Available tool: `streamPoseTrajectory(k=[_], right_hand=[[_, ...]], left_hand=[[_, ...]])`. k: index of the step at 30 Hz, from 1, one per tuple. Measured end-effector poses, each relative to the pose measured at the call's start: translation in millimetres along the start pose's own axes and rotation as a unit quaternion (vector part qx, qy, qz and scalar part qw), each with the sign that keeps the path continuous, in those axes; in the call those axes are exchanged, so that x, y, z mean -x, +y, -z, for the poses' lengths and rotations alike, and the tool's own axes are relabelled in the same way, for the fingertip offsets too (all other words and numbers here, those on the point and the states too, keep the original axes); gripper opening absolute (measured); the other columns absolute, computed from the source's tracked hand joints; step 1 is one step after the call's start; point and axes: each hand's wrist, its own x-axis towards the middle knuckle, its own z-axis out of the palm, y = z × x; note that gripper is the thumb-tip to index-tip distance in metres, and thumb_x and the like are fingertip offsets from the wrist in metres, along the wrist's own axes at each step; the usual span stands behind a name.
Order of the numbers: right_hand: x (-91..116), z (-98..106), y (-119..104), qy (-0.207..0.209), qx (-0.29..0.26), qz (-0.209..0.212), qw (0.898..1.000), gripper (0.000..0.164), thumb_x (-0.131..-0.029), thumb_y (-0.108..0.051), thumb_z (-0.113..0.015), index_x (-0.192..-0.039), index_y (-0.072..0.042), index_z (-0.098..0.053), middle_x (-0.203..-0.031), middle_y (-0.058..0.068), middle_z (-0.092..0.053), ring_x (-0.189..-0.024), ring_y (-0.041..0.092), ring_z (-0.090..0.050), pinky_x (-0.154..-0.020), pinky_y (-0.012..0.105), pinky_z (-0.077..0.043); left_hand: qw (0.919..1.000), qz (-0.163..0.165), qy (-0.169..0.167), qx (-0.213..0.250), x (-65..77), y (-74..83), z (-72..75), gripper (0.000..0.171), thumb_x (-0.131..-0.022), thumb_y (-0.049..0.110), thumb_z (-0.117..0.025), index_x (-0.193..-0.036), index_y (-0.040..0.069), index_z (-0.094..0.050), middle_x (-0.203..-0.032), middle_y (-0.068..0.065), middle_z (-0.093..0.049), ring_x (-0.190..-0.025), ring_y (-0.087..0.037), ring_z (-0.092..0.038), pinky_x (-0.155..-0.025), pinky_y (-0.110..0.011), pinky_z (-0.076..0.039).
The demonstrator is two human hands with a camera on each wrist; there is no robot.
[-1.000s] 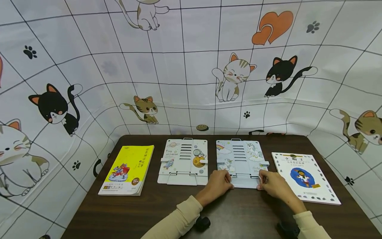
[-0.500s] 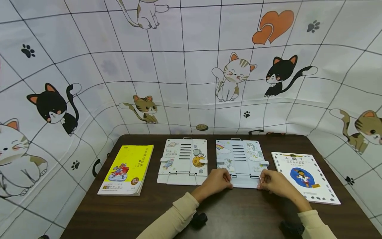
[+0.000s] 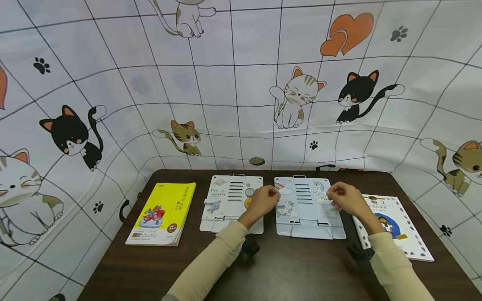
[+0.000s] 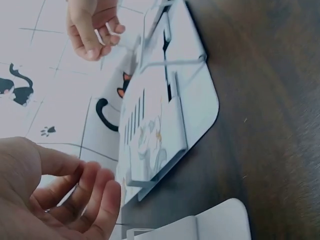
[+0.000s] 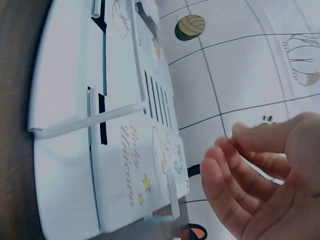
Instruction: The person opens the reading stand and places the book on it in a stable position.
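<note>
A white book stand [image 3: 303, 211] with unicorn and rainbow prints lies flat on the table. My left hand [image 3: 260, 205] is above its left edge and partly covers the neighbouring stand. Its loosely bent fingers [image 4: 102, 200] hold nothing in the left wrist view. Over the right edge of the unicorn stand is my right hand [image 3: 350, 202], also with nothing in it. Its thumb and fingers [image 5: 215, 180] are bent loosely, apart from the stand. A wire bracket [image 5: 90, 120] crosses the stand's lower ledge. The other book stand [image 3: 226, 211] carries a "Tiny universe" print.
A thick yellow book [image 3: 162, 213] lies at the table's left. At the right, a white book [image 3: 404, 228] with a blue circle is partly covered by my right forearm. A cat-print curtain [image 3: 233, 83] hangs behind the dark wooden table [image 3: 278, 271].
Both hands have left the lower edge of the unicorn stand and moved up and away from me, to beside its upper half. The stand has hardly moved.
</note>
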Motion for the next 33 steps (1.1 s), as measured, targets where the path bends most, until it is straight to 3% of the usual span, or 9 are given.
streamPoseTrajectory(k=[5, 10, 14, 19, 27, 29, 30, 32, 33], right_hand=[[-13.1, -4.0, 3.6, 0.043, 0.071, -0.015, 0.996, 0.024, -0.105, -0.018, -0.065, -0.114, 0.005, -0.068, -0.105, 0.025, -0.075, -0.090, 0.035, -0.072, -0.074, 0.044, -0.057], [-15.7, -3.8, 12.4, 0.015, 0.121, -0.045, 0.992, 0.037, -0.104, -0.021, -0.065, -0.119, 0.013, -0.060, -0.117, 0.035, -0.067, -0.107, 0.050, -0.066, -0.089, 0.061, -0.054], [-13.6, -8.3, 24.5, -0.022, 0.117, -0.059, 0.991, 0.046, -0.103, -0.022, -0.065, -0.124, 0.018, -0.054, -0.120, 0.038, -0.064, -0.106, 0.049, -0.066, -0.089, 0.059, -0.055], [-11.5, -12.6, 30.1, -0.022, 0.085, -0.071, 0.994, 0.052, -0.103, -0.023, -0.064, -0.129, 0.020, -0.052, -0.121, 0.040, -0.064, -0.106, 0.049, -0.066, -0.088, 0.057, -0.056], [-16.5, -15.1, 36.5, -0.021, 0.101, -0.086, 0.991, 0.053, -0.104, -0.021, -0.063, -0.131, 0.024, -0.052, -0.124, 0.042, -0.062, -0.110, 0.051, -0.065, -0.092, 0.060, -0.055], [-17.5, -15.5, 36.7, -0.019, 0.099, -0.088, 0.991, 0.053, -0.104, -0.020, -0.063, -0.131, 0.024, -0.052, -0.124, 0.042, -0.062, -0.110, 0.051, -0.064, -0.092, 0.060, -0.055], [-18.3, -15.7, 36.6, -0.018, 0.098, -0.089, 0.991, 0.053, -0.104, -0.020, -0.063, -0.131, 0.023, -0.052, -0.124, 0.042, -0.062, -0.110, 0.051, -0.064, -0.092, 0.059, -0.055], [-19.8, -16.6, 35.8, -0.014, 0.096, -0.092, 0.991, 0.052, -0.103, -0.020, -0.063, -0.131, 0.023, -0.053, -0.123, 0.041, -0.062, -0.109, 0.050, -0.065, -0.092, 0.059, -0.055], [-20.7, -16.7, 35.6, -0.012, 0.095, -0.093, 0.991, 0.052, -0.103, -0.019, -0.064, -0.131, 0.023, -0.053, -0.123, 0.041, -0.063, -0.109, 0.050, -0.065, -0.091, 0.059, -0.055]], left_hand=[[0.9989, 0.034, 0.007, -0.032, -10.0, 2.0, -1.2, 0.020, -0.106, 0.018, -0.061, -0.115, 0.003, -0.072, -0.109, -0.011, -0.076, -0.093, -0.023, -0.072, -0.076, -0.032, -0.058], [0.9958, 0.066, -0.020, -0.060, -18.2, 2.9, -5.4, 0.032, -0.106, 0.022, -0.060, -0.125, -0.004, -0.066, -0.115, -0.016, -0.072, -0.096, -0.026, -0.068, -0.080, -0.036, -0.057], [0.9936, 0.085, -0.036, -0.066, -18.8, 1.7, -9.4, 0.038, -0.104, 0.022, -0.062, -0.127, -0.008, -0.064, -0.117, -0.020, -0.070, -0.095, -0.025, -0.062, -0.084, -0.038, -0.055], [0.9930, 0.100, -0.045, -0.045, -18.6, -1.1, -12.4, 0.045, -0.104, 0.023, -0.061, -0.138, -0.007, -0.062, -0.130, -0.021, -0.069, -0.108, -0.027, -0.065, -0.098, -0.042, -0.057], [0.9927, 0.111, -0.047, 0.006, -19.6, -6.0, -13.6, 0.046, -0.105, 0.019, -0.060, -0.143, -0.007, -0.060, -0.146, -0.024, -0.063, -0.131, -0.034, -0.063, -0.110, -0.050, -0.054], [0.9927, 0.110, -0.048, 0.009, -21.6, -7.8, -14.0, 0.031, -0.104, 0.017, -0.060, -0.118, -0.009, -0.068, -0.118, -0.021, -0.071, -0.104, -0.026, -0.067, -0.091, -0.041, -0.058], [0.9930, 0.111, -0.041, 0.007, -22.4, -8.4, -13.8, 0.029, -0.103, 0.017, -0.062, -0.114, -0.009, -0.070, -0.114, -0.018, -0.072, -0.096, -0.020, -0.064, -0.085, -0.037, -0.057], [0.9922, 0.116, -0.044, 0.013, -24.3, -9.3, -13.2, 0.026, -0.102, 0.016, -0.062, -0.089, -0.007, -0.060, -0.086, -0.011, -0.059, -0.073, -0.015, -0.047, -0.067, -0.032, -0.044], [0.9920, 0.118, -0.042, 0.020, -24.6, -9.5, -12.8, 0.026, -0.102, 0.015, -0.062, -0.087, -0.006, -0.059, -0.085, -0.010, -0.054, -0.071, -0.015, -0.041, -0.066, -0.032, -0.039]])
